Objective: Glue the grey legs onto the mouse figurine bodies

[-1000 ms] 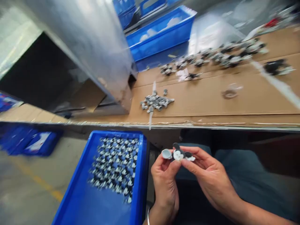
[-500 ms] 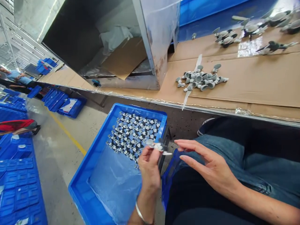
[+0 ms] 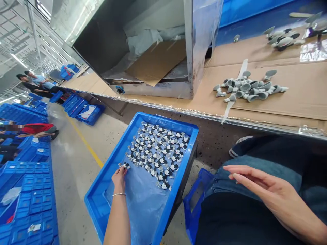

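Note:
My left hand (image 3: 119, 177) reaches into a blue plastic tray (image 3: 95, 201), its fingertips closed on a small black, white and grey figurine piece (image 3: 125, 165). That piece is at the left end of the laid-out rows, low over the tray's lining; whether it touches the sheet I cannot tell. Rows of similar figurine pieces (image 3: 155, 146) cover the far part of the clear plastic sheet (image 3: 143, 197). Over my lap, my right hand (image 3: 265, 190) holds nothing, its fingers stretched out and the thumb near the index finger.
Grey cup-shaped parts (image 3: 251, 89) lie heaped on the cardboard-covered workbench (image 3: 296, 105), with larger black-and-white pieces (image 3: 283, 40) behind them. A metal box (image 3: 198, 51) stands on the bench. Another blue bin (image 3: 195, 204) sits by my leg. Stacked blue crates (image 3: 33, 204) and other people are at left.
My left hand has carried the figurine piece left and down into the tray, away from my right hand. My right hand stays stretched out over my lap. The view has shifted left.

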Tool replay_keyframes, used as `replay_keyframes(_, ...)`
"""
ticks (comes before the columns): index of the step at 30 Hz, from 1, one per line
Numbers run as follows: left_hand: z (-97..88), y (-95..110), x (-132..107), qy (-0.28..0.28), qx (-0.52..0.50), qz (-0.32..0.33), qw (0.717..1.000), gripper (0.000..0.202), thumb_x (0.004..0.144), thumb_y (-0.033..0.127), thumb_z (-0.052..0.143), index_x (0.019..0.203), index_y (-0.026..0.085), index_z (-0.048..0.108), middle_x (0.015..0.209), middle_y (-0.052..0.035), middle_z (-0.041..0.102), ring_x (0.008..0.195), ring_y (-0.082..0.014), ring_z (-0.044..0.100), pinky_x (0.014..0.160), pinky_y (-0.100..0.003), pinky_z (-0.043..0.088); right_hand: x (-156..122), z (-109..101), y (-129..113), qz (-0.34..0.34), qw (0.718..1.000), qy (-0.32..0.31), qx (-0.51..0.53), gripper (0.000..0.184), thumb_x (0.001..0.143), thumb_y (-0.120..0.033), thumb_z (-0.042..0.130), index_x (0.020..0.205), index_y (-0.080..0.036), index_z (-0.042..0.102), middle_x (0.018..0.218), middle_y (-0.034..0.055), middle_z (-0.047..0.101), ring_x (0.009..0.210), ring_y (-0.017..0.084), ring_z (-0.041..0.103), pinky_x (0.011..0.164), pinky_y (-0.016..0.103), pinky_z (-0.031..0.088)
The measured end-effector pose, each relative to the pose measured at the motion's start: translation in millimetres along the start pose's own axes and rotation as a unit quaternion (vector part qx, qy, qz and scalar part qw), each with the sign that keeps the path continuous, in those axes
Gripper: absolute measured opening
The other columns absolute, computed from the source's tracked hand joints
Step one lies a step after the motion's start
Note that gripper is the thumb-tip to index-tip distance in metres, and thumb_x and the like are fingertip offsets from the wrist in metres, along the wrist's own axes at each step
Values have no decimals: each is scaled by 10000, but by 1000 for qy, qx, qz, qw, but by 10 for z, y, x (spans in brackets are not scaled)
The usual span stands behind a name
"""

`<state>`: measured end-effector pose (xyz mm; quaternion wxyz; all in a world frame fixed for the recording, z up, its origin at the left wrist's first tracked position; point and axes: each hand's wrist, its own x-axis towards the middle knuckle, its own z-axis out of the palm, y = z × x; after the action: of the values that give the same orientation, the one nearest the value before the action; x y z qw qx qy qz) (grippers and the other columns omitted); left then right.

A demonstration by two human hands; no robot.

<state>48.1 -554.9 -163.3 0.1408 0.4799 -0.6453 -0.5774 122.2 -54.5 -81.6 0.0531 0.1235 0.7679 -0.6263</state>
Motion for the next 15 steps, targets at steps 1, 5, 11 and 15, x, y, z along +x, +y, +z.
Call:
replay_keyframes(1, 5, 15, 51, -13, 9, 4, 1000, 326, 952, 346, 671, 1223, 169, 624, 1200, -84, 658, 978, -215, 679, 809, -402, 603, 3, 0, 27, -11, 1000, 4, -6, 370, 749, -618, 781, 880, -281, 859, 1040, 108, 819, 965, 317, 780, 787, 292, 650)
replay_keyframes(5, 31, 68, 184, -58, 49, 22, 997, 294, 955, 344, 669, 1182, 161, 634, 1125, -68, 673, 898, -187, 682, 747, -359, 605, 12, -2, 145, -71, 997, 40, -1, 385, 793, -637, 729, 897, -288, 854, 983, 93, 824, 900, 326, 789, 656, 273, 664)
replay_keyframes(11, 133, 95, 254, -75, 116, 52, 989, 295, 953, 352, 671, 1176, 161, 637, 1112, -63, 674, 891, -189, 683, 743, -357, 603, -7, -54, 225, -78, 995, 60, 24, 319, 842, -575, 717, 920, -300, 858, 954, 94, 827, 789, 286, 797, 608, 224, 648)
replay_keyframes(15, 144, 191, 143, -67, 159, 107, 979, 301, 954, 363, 668, 1176, 162, 637, 1107, -64, 676, 889, -190, 683, 749, -364, 603, -17, -86, 205, 20, 998, 46, 47, 286, 750, -545, 812, 886, -299, 861, 1010, 117, 818, 864, 297, 797, 724, 240, 648)
